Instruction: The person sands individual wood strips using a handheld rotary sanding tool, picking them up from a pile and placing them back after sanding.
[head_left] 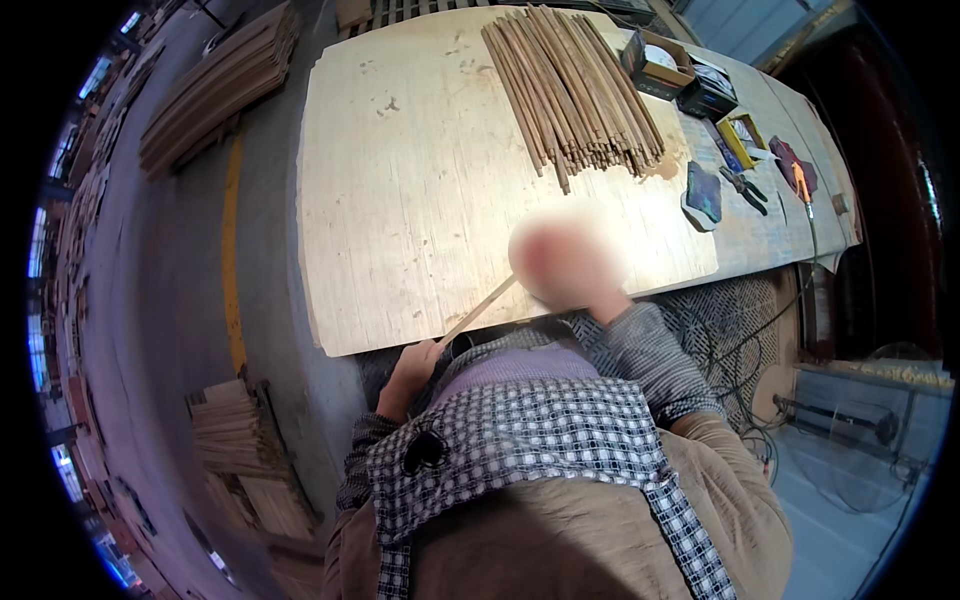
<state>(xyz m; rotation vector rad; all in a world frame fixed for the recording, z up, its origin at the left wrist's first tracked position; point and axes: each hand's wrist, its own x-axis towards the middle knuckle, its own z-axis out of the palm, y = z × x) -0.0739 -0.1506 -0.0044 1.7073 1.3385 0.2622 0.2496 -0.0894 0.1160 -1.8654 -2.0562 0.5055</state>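
A thin wooden stick [478, 312] slants across the near edge of the pale plywood tabletop [400, 190]. Its lower end is in my left hand [411, 368], whose fingers are closed round it just off the table's edge. The stick's upper end runs into a round blurred patch that covers my right hand [572, 262], so those fingers cannot be made out. Beyond that hand lies a pile of long brown wooden sticks [575, 95], side by side, their near ends uneven.
Right of the pile are a box of white discs [657, 62], a yellow box [741, 142], a dark pad [702, 193], pliers [744, 190] and an orange-handled tool [799, 178] with a hose. Stacked boards [220, 85] stand left, beyond the bench. A fan [850, 420] is at lower right.
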